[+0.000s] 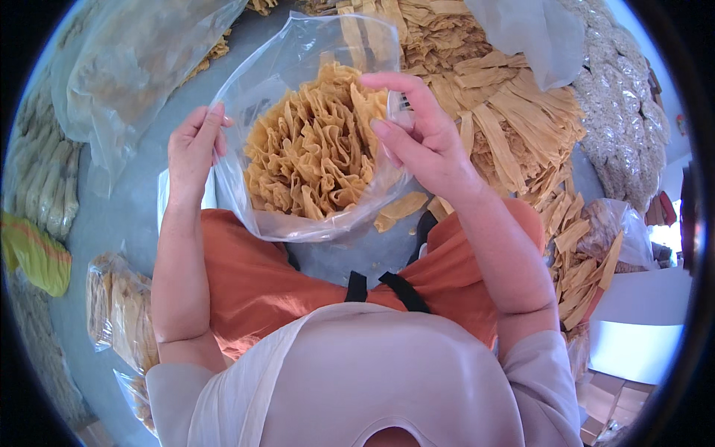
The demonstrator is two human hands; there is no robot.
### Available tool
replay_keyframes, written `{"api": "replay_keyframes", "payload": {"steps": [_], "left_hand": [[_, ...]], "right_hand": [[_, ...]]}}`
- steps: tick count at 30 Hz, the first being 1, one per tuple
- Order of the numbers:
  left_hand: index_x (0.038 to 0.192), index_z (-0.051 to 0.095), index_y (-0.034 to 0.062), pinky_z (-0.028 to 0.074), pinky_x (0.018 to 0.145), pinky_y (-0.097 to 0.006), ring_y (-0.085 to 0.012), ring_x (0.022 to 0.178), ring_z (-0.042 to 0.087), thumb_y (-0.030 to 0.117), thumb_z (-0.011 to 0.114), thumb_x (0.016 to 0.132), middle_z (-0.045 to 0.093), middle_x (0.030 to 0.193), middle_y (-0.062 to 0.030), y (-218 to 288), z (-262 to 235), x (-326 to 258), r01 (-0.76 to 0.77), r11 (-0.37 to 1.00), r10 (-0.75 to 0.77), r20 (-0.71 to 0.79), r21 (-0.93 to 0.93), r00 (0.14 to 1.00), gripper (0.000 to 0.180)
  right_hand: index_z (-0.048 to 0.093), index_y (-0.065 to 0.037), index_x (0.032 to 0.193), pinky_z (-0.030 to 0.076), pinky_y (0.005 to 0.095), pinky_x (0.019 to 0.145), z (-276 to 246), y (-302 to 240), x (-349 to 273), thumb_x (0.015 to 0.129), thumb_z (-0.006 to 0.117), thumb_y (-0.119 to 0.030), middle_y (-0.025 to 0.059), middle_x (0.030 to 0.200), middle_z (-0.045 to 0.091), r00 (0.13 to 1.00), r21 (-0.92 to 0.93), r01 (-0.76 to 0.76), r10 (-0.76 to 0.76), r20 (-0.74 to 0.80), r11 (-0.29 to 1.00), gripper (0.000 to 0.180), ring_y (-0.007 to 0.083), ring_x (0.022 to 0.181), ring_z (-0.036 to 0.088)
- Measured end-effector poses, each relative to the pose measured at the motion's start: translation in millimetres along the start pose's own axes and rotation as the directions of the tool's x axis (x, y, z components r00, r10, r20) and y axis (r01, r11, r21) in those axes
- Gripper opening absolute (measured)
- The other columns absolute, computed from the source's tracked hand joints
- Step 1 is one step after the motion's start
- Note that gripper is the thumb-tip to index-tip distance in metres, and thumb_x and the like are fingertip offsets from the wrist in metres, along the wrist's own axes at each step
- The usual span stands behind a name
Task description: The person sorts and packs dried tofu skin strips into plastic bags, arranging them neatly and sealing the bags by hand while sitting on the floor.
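Note:
A clear plastic bag (257, 78) stands between my knees with its mouth open toward me. Packed upright inside it are many wavy, yellow-brown dried sheets (309, 145), which look like dried tofu skin. My left hand (197, 145) pinches the bag's rim on the left side. On the right side my right hand (424, 138) is at the rim, thumb and forefinger apart, with the forefinger reaching over the sheets' edge. Some plastic lies against its palm; how far the other fingers grip it is hidden. Loose dried pieces (401, 211) rest on the floor just right of the bag.
A large heap of flat dried strips (514, 130) spreads at the right. Clear plastic sheeting (141, 67) covers goods at the far left. Filled packs (123, 305) lie by my left side, near a yellow-green sack (37, 253). A white box (637, 313) stands at the right.

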State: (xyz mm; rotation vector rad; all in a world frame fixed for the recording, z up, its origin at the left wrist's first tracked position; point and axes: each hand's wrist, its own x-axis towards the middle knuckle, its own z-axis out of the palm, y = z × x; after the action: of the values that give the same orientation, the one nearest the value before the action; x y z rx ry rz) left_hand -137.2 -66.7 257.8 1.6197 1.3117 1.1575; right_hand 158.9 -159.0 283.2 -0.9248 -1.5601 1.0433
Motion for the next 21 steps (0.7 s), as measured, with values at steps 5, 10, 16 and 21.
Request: {"api": "replay_keyframes", "payload": {"steps": [5, 10, 16, 21], "left_hand": [[0.071, 0.062, 0.0091, 0.038, 0.051, -0.019, -0.0036, 0.053, 0.048, 0.039, 0.054, 0.095, 0.058, 0.06, 0.0043, -57, 27, -31, -0.261, 0.68, 0.046, 0.315, 0.685, 0.948, 0.039], [0.066, 0.06, 0.0108, 0.023, 0.046, -0.022, -0.0032, 0.048, 0.035, 0.039, 0.056, 0.094, 0.041, 0.053, 0.0074, 1, 22, -16, 0.242, 0.967, -0.245, 0.046, 0.075, 0.968, 0.04], [0.067, 0.061, 0.009, 0.025, 0.046, -0.023, -0.0042, 0.049, 0.037, 0.034, 0.057, 0.094, 0.044, 0.052, 0.0049, 56, -13, -45, 0.079, 0.997, -0.08, -0.031, -0.022, 0.996, 0.037], [0.066, 0.059, 0.0076, 0.038, 0.05, -0.022, -0.007, 0.049, 0.045, 0.038, 0.053, 0.096, 0.05, 0.054, 0.0018, -51, 2, -89, -0.082, 0.904, -0.053, 0.299, 0.42, 0.953, 0.043]], "right_hand": [[0.049, -0.014, 0.128, 0.039, 0.0193, 0.055, -18, 60, -32, 0.089, 0.051, 0.002, -0.0023, 0.107, 0.055, 0.983, -0.081, -0.169, 0.173, 0.055, 0.982, 0.042, 0.0013, 0.06, 0.045], [0.05, -0.011, 0.126, 0.035, 0.0174, 0.052, -34, 24, -21, 0.089, 0.053, 0.001, -0.0088, 0.062, 0.046, 0.983, -0.01, -0.157, 0.155, -0.097, 0.988, 0.04, -0.0002, 0.055, 0.04], [0.057, -0.008, 0.117, 0.034, 0.0166, 0.053, -29, -46, -23, 0.091, 0.054, 0.0, -0.0067, 0.066, 0.053, 0.987, -0.198, 0.046, -0.075, -0.145, 0.979, 0.027, -0.0012, 0.057, 0.041], [0.069, -0.005, 0.091, 0.038, 0.0187, 0.058, -28, 37, -60, 0.089, 0.05, 0.002, -0.0061, 0.079, 0.061, 0.955, -0.157, -0.296, 0.292, -0.052, 0.942, 0.02, 0.0024, 0.065, 0.047]]}}
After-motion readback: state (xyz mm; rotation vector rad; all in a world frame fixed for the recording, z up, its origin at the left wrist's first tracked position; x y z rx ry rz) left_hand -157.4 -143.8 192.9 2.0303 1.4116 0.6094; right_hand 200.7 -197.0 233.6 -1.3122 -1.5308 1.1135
